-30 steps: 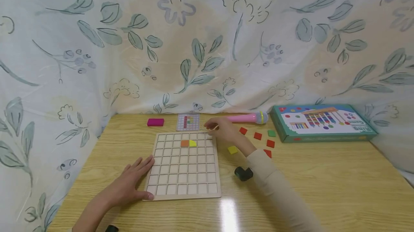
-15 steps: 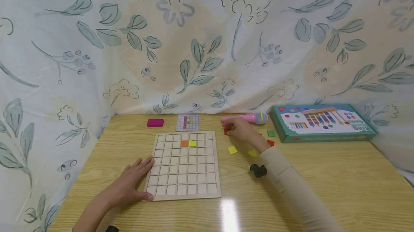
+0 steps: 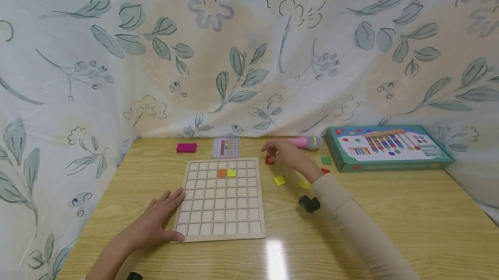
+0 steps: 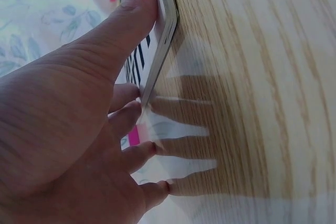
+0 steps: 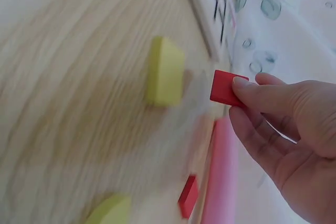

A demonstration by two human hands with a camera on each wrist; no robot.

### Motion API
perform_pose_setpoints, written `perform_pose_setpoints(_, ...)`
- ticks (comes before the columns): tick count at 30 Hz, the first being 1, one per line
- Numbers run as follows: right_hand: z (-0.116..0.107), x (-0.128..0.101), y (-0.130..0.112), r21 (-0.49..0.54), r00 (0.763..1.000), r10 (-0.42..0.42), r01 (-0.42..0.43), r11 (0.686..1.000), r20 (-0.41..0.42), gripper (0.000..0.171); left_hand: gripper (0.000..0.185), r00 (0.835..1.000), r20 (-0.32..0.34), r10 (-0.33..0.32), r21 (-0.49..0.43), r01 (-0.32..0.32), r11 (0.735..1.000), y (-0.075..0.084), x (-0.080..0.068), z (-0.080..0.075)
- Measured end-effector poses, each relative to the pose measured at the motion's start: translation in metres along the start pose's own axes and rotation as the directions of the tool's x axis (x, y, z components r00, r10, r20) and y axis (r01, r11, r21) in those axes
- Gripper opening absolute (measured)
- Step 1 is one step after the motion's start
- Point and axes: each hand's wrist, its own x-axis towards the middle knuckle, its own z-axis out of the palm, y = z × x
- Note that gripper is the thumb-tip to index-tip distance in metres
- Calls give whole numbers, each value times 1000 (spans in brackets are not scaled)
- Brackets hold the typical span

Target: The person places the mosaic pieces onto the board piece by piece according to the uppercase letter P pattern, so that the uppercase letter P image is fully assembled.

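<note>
My right hand (image 3: 287,155) pinches a red square tile (image 5: 223,87) between thumb and fingers, above the table beside the board's far right corner. The wooden grid board (image 3: 218,204) carries an orange square tile (image 3: 221,173) and a yellow quarter-round tile (image 3: 231,172), side by side in one of its upper rows. My left hand (image 3: 157,219) rests at the board's left edge, its fingers spread and its thumb on the near left corner. Below my right hand lie a yellow square tile (image 3: 279,180) and a yellow curved tile (image 3: 304,184).
Behind the board lies a pattern card (image 3: 225,148), with a magenta block (image 3: 186,148) to its left. A pink toy microphone (image 3: 308,141) lies behind my right hand. Farther right are a green tile (image 3: 326,161), a red tile (image 3: 325,170) and a teal game box (image 3: 390,148).
My right hand has moved right from the board's far corner to the loose tiles, taken hold of a red tile and shifted slightly back left. My left hand stays put.
</note>
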Motion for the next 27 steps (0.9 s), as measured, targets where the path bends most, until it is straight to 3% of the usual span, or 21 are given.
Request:
perform_pose_setpoints(8, 12, 17, -26, -26, 999, -43, 43, 999, 19, 31, 106, 1000, 7, -2, -7, 3, 1000, -1, 1, 0)
perform_pose_setpoints(17, 37, 36, -56, 51, 997, -66, 64, 997, 36, 29, 106, 1000, -5, 6, -6, -6, 1000, 0, 1, -1)
perform_pose_setpoints(27, 67, 49, -82, 138, 980, -191, 183, 973, 47, 26, 105, 1000, 9, 6, -21, -6, 1000, 0, 1, -1)
